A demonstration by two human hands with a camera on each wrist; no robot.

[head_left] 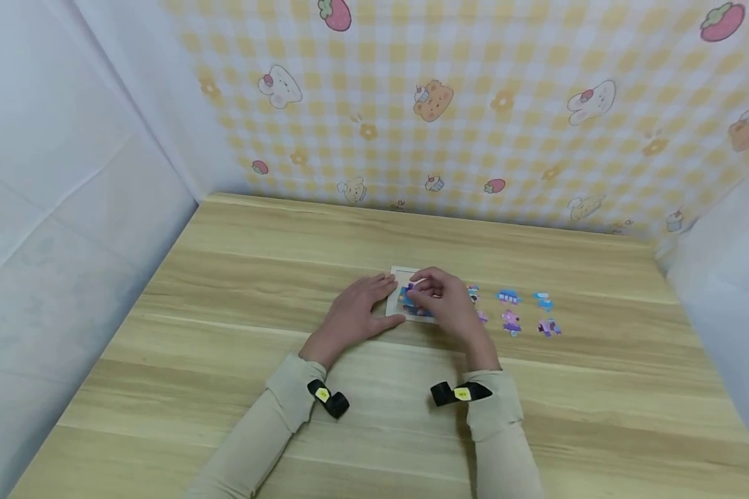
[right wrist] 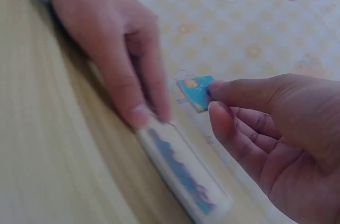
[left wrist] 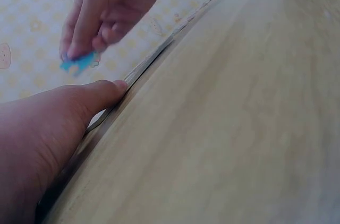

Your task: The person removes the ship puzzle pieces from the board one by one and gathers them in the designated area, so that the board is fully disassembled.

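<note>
A small puzzle board [head_left: 397,272] with a pale frame lies on the wooden table, partly filled with blue and purple pieces along its near side. My left hand [head_left: 357,308] rests at the board's left edge, thumb and fingers touching its frame. Above the board, my right hand [head_left: 444,299] pinches a blue puzzle piece [right wrist: 196,92] with an orange patch between thumb and fingertips. In the right wrist view the piece is held clear of the board. The right hand hides much of the board in the head view.
Several loose puzzle pieces lie in two rows to the right of the board, among them a blue one with white windows [head_left: 508,296] and a pink one [head_left: 510,321]. A checked cloth [head_left: 374,104] hangs behind the table [head_left: 274,242]; white sheets flank it.
</note>
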